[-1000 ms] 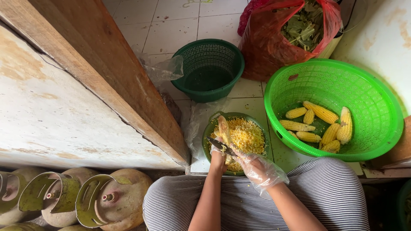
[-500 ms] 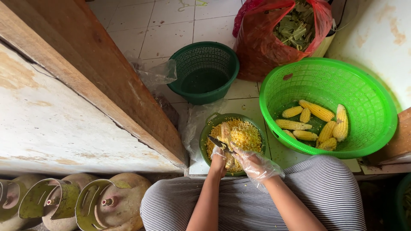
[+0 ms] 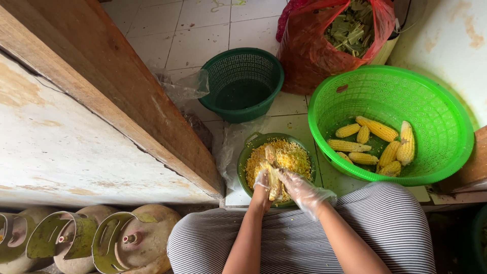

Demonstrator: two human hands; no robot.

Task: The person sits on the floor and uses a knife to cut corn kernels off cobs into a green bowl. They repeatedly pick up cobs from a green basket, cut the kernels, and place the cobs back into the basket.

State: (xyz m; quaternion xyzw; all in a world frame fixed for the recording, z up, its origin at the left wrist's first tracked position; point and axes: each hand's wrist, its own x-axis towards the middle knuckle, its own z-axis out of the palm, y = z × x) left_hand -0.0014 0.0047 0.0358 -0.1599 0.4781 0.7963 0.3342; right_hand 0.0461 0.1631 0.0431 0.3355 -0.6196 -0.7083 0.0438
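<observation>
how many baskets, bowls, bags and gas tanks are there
Baskets: 2, bright green and dark green
Bowl: 1
Bag: 1, red
Gas tanks: 3
Total: 7

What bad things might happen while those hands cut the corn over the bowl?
The left hand is bare and sits close beside the corn cob, so a blade slipping could perhaps nick it. The bowl is heaped with kernels, so some may spill onto the tiled floor.
</observation>
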